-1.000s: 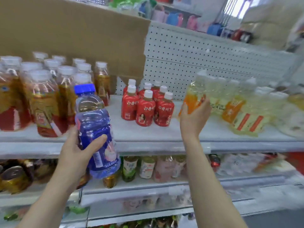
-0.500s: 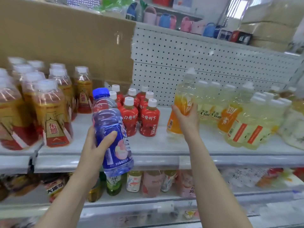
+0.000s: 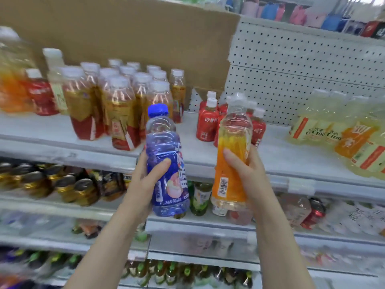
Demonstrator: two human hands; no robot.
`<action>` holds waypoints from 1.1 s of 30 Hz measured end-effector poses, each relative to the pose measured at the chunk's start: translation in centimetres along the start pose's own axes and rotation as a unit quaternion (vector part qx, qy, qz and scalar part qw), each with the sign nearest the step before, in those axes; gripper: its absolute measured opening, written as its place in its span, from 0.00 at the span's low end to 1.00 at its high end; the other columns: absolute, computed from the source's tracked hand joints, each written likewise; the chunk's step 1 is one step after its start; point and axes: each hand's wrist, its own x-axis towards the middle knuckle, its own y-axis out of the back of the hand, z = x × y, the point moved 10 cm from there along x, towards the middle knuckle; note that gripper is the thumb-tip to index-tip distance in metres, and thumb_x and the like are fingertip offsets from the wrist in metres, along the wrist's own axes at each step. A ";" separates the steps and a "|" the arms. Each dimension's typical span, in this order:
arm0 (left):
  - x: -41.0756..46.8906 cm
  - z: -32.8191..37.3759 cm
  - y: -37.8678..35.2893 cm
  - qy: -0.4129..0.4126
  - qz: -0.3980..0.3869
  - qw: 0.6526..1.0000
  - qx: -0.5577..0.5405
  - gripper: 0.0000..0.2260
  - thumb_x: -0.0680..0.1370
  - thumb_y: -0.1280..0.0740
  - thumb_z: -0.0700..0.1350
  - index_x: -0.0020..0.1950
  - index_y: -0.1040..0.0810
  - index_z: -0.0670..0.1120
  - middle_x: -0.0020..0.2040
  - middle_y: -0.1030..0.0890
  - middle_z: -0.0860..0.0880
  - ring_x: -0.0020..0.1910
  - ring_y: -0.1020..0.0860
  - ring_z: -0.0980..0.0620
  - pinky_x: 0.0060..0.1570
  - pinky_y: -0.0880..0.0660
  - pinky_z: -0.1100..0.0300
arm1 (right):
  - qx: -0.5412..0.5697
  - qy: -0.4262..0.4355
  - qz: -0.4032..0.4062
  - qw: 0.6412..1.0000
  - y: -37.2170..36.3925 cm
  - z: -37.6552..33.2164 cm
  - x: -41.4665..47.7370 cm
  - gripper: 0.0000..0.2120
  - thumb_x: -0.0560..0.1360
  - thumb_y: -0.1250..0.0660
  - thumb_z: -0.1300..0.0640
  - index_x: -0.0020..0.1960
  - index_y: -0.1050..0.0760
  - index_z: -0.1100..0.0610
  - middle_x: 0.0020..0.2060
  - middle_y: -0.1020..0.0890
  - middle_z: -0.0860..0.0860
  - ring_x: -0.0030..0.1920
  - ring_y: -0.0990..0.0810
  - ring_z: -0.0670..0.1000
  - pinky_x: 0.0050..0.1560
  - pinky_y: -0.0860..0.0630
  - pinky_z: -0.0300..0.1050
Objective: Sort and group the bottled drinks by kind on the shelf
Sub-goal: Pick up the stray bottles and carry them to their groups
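The orange bottle (image 3: 231, 163) has left the shelf (image 3: 187, 159); right hand (image 3: 245, 174) and left hand (image 3: 145, 180) each wrap curled fingers around a bottle, the left's the blue bottle (image 3: 164, 163), probably for regrouping.

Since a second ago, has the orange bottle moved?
Yes. The orange bottle stood on the shelf right of the red bottles; now the right hand holds it off the shelf, nearer the person.

A shop: tiered white metal shelves (image 3: 62, 147) against perforated white back panels (image 3: 291, 69), stocked with grouped bottled drinks (image 3: 116, 105) and gold-lidded cans (image 3: 62, 186).
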 end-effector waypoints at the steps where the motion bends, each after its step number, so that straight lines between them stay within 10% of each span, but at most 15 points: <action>1: -0.9 0.8 2.0 0.000 0.004 1.000 0.008 0.31 0.65 0.25 0.51 0.67 0.25 0.50 0.53 0.15 0.47 0.48 0.15 0.48 0.42 0.19 0.55 | 0.010 0.002 -0.005 1.000 -2.1 0.2 -0.9 0.22 0.74 0.24 0.50 0.65 0.27 0.44 0.55 0.15 0.50 0.54 0.15 0.54 0.54 0.17 0.56; 14: -9.8 14.3 28.3 -0.042 0.129 0.988 0.078 0.33 0.62 0.26 0.55 0.67 0.26 0.53 0.54 0.15 0.52 0.50 0.15 0.51 0.43 0.20 0.59 | 0.032 -0.039 -0.135 0.989 -31.7 2.4 -8.6 0.26 0.69 0.26 0.45 0.66 0.28 0.41 0.53 0.15 0.44 0.52 0.14 0.48 0.53 0.17 0.49; 23: -8.1 20.6 41.8 -0.083 0.213 0.970 0.078 0.35 0.62 0.23 0.57 0.67 0.26 0.55 0.57 0.15 0.51 0.54 0.16 0.49 0.52 0.22 0.50 | 0.103 -0.118 -0.186 0.970 -48.0 3.9 -5.0 0.25 0.70 0.29 0.34 0.65 0.26 0.40 0.61 0.17 0.50 0.60 0.17 0.56 0.62 0.22 0.64; 33: 0.6 28.4 53.2 -0.151 0.244 0.950 0.124 0.30 0.65 0.26 0.55 0.66 0.26 0.52 0.56 0.15 0.49 0.54 0.17 0.48 0.56 0.23 0.47 | 0.025 0.114 -0.182 0.976 -63.1 -2.4 4.8 0.27 0.73 0.25 0.50 0.69 0.29 0.49 0.60 0.17 0.46 0.61 0.18 0.49 0.64 0.22 0.59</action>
